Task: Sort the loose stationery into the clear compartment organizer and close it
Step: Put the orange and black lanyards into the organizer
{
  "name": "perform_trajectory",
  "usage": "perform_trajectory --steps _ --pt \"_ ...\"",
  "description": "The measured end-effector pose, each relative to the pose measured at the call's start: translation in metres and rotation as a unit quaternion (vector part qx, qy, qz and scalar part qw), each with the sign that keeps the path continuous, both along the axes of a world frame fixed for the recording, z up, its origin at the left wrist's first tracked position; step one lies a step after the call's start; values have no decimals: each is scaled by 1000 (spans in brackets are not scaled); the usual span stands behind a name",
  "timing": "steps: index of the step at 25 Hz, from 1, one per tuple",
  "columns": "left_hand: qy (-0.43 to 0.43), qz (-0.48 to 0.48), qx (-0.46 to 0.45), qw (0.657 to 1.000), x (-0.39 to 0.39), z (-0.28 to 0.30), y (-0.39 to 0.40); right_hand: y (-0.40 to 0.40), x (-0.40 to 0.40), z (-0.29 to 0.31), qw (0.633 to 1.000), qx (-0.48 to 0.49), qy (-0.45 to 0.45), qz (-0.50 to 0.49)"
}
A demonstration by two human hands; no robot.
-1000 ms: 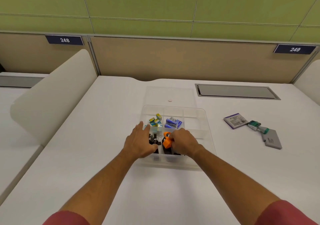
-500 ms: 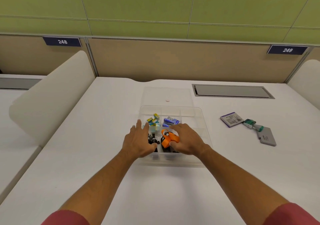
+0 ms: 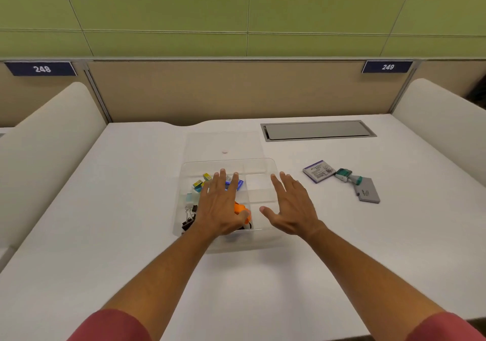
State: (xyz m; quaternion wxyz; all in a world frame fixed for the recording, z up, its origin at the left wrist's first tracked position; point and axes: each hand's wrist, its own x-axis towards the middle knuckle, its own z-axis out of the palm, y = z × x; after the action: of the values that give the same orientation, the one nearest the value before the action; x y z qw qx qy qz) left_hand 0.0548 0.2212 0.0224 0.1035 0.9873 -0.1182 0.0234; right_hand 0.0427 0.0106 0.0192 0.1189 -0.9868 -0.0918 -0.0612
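The clear compartment organizer (image 3: 259, 166) stands open at the table's middle, its clear lid (image 3: 223, 143) lying flat behind it. Inside are small coloured boxes (image 3: 202, 181), a blue box (image 3: 239, 183), black binder clips (image 3: 190, 218) and an orange item (image 3: 241, 209). My left hand (image 3: 219, 204) hovers over the organizer's left half with straight fingers, holding nothing and hiding part of the contents. My right hand (image 3: 292, 206) is spread flat over the organizer's right edge, empty. On the table to the right lie a purple-edged packet (image 3: 318, 171), a green-and-white item (image 3: 345, 175) and a grey flat piece (image 3: 366, 191).
A grey cable hatch (image 3: 317, 130) is set into the table at the back right. A beige partition (image 3: 236, 91) runs along the far edge, and white curved dividers (image 3: 50, 143) flank both sides. The near table edge is at the lower right.
My right hand let go of the orange item, opened and moved right to the organizer's edge. My left hand shifted right over the compartments. The camera view swung slightly left.
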Motion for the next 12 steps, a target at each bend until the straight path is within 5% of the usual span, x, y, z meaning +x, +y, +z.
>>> perform_trajectory --steps 12 --pt "33 -44 19 998 36 2 -139 -128 23 -18 996 -4 30 -89"
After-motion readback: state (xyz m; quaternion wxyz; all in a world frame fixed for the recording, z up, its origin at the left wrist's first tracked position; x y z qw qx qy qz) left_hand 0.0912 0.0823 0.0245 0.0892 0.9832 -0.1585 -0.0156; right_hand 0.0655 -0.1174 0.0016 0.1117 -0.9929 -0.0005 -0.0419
